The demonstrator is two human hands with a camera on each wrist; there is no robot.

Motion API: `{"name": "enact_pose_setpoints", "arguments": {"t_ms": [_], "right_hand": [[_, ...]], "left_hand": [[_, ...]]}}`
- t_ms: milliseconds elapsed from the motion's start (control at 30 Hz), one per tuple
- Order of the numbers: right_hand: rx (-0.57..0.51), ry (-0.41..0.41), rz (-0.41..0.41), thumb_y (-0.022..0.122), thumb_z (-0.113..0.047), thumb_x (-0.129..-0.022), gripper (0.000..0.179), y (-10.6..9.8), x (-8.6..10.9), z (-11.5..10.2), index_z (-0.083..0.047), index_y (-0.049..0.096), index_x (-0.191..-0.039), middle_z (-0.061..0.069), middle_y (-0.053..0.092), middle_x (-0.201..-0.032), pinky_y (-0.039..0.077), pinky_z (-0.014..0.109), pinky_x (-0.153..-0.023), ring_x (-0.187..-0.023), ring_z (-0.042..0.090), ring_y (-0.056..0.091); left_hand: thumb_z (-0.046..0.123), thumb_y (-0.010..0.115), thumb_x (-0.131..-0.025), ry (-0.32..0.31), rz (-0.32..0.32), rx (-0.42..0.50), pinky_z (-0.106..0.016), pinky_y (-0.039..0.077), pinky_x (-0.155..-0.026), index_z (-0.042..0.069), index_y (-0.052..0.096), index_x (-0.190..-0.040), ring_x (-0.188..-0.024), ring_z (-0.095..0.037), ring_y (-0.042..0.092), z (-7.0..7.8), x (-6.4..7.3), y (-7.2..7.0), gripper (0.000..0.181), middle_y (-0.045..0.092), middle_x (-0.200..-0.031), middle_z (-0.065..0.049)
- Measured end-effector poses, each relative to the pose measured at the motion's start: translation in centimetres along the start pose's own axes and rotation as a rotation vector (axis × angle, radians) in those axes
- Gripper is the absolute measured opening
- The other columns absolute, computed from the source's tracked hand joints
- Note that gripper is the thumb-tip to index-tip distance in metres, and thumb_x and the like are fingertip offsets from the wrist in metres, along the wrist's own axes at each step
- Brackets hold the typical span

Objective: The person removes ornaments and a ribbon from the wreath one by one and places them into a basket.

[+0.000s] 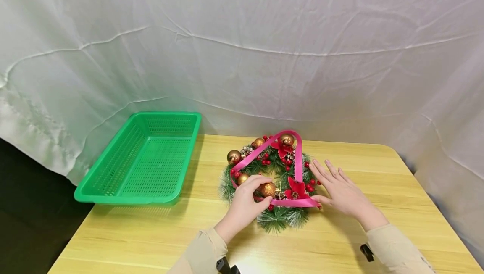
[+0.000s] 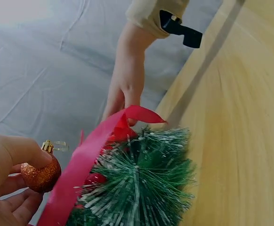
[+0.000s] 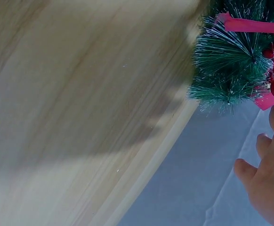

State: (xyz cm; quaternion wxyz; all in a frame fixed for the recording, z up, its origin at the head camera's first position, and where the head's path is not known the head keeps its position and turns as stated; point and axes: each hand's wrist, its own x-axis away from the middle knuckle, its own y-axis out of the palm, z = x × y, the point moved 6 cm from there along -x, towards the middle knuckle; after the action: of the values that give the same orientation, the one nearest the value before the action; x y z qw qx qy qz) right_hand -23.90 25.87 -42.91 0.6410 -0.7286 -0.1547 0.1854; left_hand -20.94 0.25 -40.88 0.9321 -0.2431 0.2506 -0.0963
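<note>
A green Christmas wreath (image 1: pixel 277 219) with red berries, red poinsettias (image 1: pixel 296 190) and shiny baubles (image 1: pixel 234 156) lies on the table, a pink ribbon (image 1: pixel 298 160) looped over it. At the wreath's front left, my left hand (image 1: pixel 245 200) pinches a glittery copper bauble (image 1: pixel 268 189) between thumb and fingers. The left wrist view shows this bauble (image 2: pixel 42 173) with its gold cap and clear loop. Beside the wreath's right edge, my right hand (image 1: pixel 342 194) has its fingers spread and straight, the thumb right at the ribbon's end. In the right wrist view, the hand (image 3: pixel 269 179) is partly cut off.
To the left of the wreath stands a green perforated plastic basket (image 1: pixel 189 156) near the wooden table's (image 1: pixel 393 181) left edge. Behind the table hangs a pale grey cloth (image 1: pixel 264 55). A small black device (image 1: pixel 366 252) sits at the right sleeve.
</note>
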Motion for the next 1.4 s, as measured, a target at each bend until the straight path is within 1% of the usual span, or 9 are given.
{"name": "enact_pose_setpoints", "arguments": {"t_ms": [100,200,367,467,633,733,900,1167,1400], "right_hand": [[-0.003,-0.007,-0.002,0.050,-0.061,-0.089,0.088,0.0,-0.1,-0.1,-0.012,0.017,-0.154,0.003,0.003,-0.159,0.007,0.058,-0.111,-0.143,0.034,-0.002],[-0.003,-0.009,-0.005,0.051,-0.060,-0.089,0.088,0.1,-0.1,-0.1,-0.012,0.016,-0.154,0.003,0.003,-0.159,0.007,0.058,-0.111,-0.143,0.033,-0.002],[-0.005,-0.009,-0.005,0.051,-0.061,-0.089,0.088,0.3,-0.3,0.0,-0.014,0.015,-0.154,0.004,0.004,-0.159,0.006,0.057,-0.112,-0.144,0.032,-0.003],[-0.010,-0.011,-0.004,0.051,-0.062,-0.089,0.088,0.4,-0.3,0.1,-0.014,0.015,-0.154,0.007,0.008,-0.159,0.005,0.056,-0.112,-0.144,0.031,-0.004],[-0.009,-0.015,-0.003,0.051,-0.061,-0.089,0.088,0.5,-0.4,0.2,-0.015,0.015,-0.154,0.008,0.009,-0.159,0.006,0.057,-0.112,-0.144,0.031,-0.003],[-0.009,-0.018,-0.004,0.052,-0.061,-0.089,0.088,0.5,-0.4,0.1,-0.015,0.016,-0.154,0.007,0.009,-0.159,0.007,0.057,-0.111,-0.144,0.031,-0.003],[-0.017,-0.017,-0.006,0.053,-0.061,-0.088,0.088,0.4,-0.4,0.0,-0.015,0.016,-0.154,0.008,0.010,-0.159,0.007,0.058,-0.111,-0.144,0.031,-0.002],[-0.015,-0.020,-0.003,0.053,-0.059,-0.089,0.087,0.3,-0.4,0.0,-0.014,0.017,-0.154,0.009,0.011,-0.159,0.008,0.059,-0.111,-0.144,0.033,0.000],[-0.019,-0.024,-0.004,0.053,-0.059,-0.089,0.087,0.3,-0.4,-0.1,-0.013,0.017,-0.154,0.009,0.011,-0.159,0.008,0.059,-0.110,-0.143,0.033,0.000]], "left_hand": [[0.008,0.076,-0.078,0.021,0.039,0.022,-0.030,0.050,-0.089,0.015,0.064,-0.119,-0.106,-0.014,0.058,0.1,-0.2,-0.8,0.044,0.060,-0.121,0.002],[0.006,0.077,-0.077,0.014,0.087,0.066,-0.033,0.051,-0.088,0.014,0.065,-0.118,-0.104,-0.014,0.058,0.4,-0.4,-2.3,0.044,0.060,-0.120,0.002],[0.000,0.076,-0.076,-0.063,0.144,0.177,-0.041,0.052,-0.085,0.011,0.065,-0.118,-0.097,-0.021,0.059,0.3,-0.7,-5.6,0.046,0.061,-0.116,-0.004],[-0.005,0.075,-0.075,-0.082,0.176,0.258,-0.039,0.051,-0.088,0.007,0.064,-0.119,-0.099,-0.024,0.060,0.1,-0.9,-7.5,0.047,0.061,-0.117,-0.010],[-0.009,0.074,-0.074,-0.062,0.252,0.317,-0.030,0.047,-0.094,-0.001,0.063,-0.118,-0.106,-0.028,0.059,-0.3,-0.9,-10.7,0.046,0.060,-0.120,-0.018],[-0.012,0.074,-0.073,-0.062,0.302,0.325,-0.029,0.048,-0.093,-0.004,0.063,-0.117,-0.104,-0.029,0.060,-0.8,-0.6,-12.5,0.046,0.061,-0.117,-0.018],[-0.011,0.074,-0.074,-0.106,0.350,0.307,-0.026,0.048,-0.091,-0.006,0.062,-0.117,-0.104,-0.026,0.059,-1.8,0.1,-15.0,0.045,0.060,-0.117,-0.019],[-0.006,0.074,-0.079,-0.200,0.398,0.253,-0.021,0.048,-0.090,-0.002,0.063,-0.119,-0.104,-0.013,0.058,-3.7,1.5,-17.9,0.042,0.060,-0.121,-0.016],[-0.002,0.073,-0.082,-0.291,0.456,0.232,-0.020,0.048,-0.088,0.001,0.062,-0.122,-0.103,-0.009,0.058,-5.2,2.6,-20.2,0.042,0.061,-0.121,-0.012]]}}
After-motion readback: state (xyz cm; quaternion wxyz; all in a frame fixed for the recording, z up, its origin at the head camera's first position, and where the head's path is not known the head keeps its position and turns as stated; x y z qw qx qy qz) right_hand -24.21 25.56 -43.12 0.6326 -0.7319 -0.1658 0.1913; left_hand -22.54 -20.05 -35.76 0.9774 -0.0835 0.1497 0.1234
